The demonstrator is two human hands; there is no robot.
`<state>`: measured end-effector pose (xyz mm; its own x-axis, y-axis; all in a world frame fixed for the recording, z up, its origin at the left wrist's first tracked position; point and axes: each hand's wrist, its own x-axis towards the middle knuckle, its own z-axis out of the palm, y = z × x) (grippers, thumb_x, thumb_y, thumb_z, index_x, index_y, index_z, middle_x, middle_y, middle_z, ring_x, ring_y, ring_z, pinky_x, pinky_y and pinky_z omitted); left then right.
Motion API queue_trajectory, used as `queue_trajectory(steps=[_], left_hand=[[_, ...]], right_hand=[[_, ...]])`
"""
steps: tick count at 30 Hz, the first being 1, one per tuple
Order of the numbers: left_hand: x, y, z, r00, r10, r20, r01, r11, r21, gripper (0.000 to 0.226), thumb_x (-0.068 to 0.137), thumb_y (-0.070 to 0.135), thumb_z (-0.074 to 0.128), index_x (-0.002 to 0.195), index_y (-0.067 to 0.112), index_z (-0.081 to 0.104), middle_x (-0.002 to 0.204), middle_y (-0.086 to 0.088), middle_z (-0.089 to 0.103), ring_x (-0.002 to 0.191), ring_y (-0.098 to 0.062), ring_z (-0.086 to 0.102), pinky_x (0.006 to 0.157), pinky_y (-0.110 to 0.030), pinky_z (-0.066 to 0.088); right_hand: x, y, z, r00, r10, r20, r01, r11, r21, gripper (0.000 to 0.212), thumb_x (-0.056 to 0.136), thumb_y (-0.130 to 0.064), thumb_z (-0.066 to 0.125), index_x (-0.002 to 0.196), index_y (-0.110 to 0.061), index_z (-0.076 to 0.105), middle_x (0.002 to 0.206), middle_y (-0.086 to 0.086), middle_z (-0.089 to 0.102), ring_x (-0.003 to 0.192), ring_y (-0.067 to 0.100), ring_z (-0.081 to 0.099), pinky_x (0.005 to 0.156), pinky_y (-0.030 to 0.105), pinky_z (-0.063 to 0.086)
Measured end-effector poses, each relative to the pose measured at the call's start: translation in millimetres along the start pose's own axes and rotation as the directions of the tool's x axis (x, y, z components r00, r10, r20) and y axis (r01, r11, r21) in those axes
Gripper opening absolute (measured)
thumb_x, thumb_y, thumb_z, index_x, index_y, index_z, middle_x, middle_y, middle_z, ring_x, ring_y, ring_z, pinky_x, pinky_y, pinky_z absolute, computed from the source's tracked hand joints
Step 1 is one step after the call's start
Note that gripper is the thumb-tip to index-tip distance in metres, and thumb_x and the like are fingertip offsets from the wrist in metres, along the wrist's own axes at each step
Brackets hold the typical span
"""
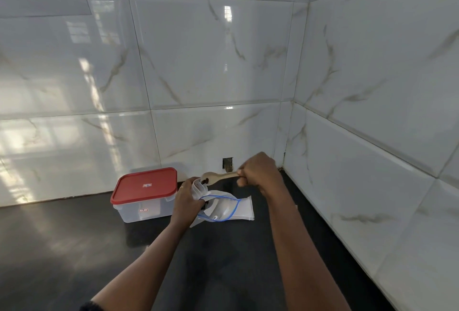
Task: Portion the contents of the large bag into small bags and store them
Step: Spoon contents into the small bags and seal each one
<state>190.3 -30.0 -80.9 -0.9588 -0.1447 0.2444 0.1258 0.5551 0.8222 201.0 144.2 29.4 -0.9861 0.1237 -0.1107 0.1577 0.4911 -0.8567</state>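
My right hand (259,170) grips the handle of a wooden spoon (216,177). The spoon's bowl carries a few small dark pieces and hovers at the mouth of a small clear bag (199,188). My left hand (186,201) holds that small bag upright and open. Below both hands the large zip bag (223,207) with a blue seal line lies open on the dark counter. A stack of flat small bags (247,209) lies partly under it on the right.
A clear plastic box with a red lid (145,192) stands shut on the counter, left of my left hand, close to the tiled back wall. A second tiled wall (372,161) runs along the right side. The dark counter (74,248) stretches toward me.
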Motion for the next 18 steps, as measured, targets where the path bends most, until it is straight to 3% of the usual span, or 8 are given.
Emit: queue_trajectory(steps=[3,6,9,12,18], left_hand=[[1,-1,3,1.0,-0.021,0.009,0.021,1.0,0.004,0.056,0.072,-0.003,0.068,0.124,0.008,0.048,0.119,-0.01,0.055,0.107,-0.022,0.049,0.083,-0.027,0.039],[2,-3,2,1.0,-0.03,-0.011,0.03,1.0,-0.002,0.056,0.073,-0.003,0.068,0.124,0.007,0.048,0.121,-0.012,0.055,0.111,-0.026,0.05,0.085,-0.028,0.039],[3,-3,0,0.999,-0.04,-0.031,0.04,0.999,0.009,0.056,0.074,-0.003,0.066,0.126,0.005,0.046,0.123,-0.015,0.055,0.112,-0.028,0.049,0.087,-0.03,0.039],[3,-2,1,0.998,-0.054,-0.035,0.055,0.998,0.022,0.059,0.075,-0.004,0.066,0.129,0.005,0.044,0.126,-0.016,0.053,0.115,-0.029,0.049,0.091,-0.032,0.041],[2,-2,1,0.997,-0.046,-0.06,0.045,0.999,-0.009,0.052,0.074,-0.005,0.065,0.122,0.006,0.049,0.115,-0.01,0.056,0.096,-0.015,0.045,0.08,-0.025,0.037]], right_hand=[[-7,-4,14,0.99,-0.138,0.008,0.137,0.972,-0.193,0.021,0.085,-0.002,0.06,0.103,0.003,0.069,0.094,0.017,0.072,0.071,0.021,0.068,0.063,0.023,0.056],[-12,-4,25,0.976,-0.217,0.03,0.219,0.951,-0.218,0.02,0.089,-0.002,0.057,0.104,-0.001,0.069,0.092,0.017,0.071,0.072,0.021,0.069,0.067,0.021,0.056],[-14,-9,28,0.954,-0.294,0.048,0.297,0.919,-0.261,0.021,0.092,-0.004,0.054,0.108,-0.002,0.068,0.098,0.018,0.07,0.084,0.026,0.071,0.083,0.032,0.058],[-15,-11,29,0.938,-0.339,0.071,0.344,0.892,-0.292,0.023,0.093,-0.007,0.054,0.112,-0.004,0.068,0.104,0.017,0.069,0.091,0.028,0.069,0.088,0.036,0.056],[-18,-12,28,0.932,-0.347,0.104,0.362,0.873,-0.329,0.025,0.093,-0.009,0.056,0.114,-0.006,0.067,0.105,0.017,0.068,0.093,0.026,0.068,0.091,0.036,0.055]])
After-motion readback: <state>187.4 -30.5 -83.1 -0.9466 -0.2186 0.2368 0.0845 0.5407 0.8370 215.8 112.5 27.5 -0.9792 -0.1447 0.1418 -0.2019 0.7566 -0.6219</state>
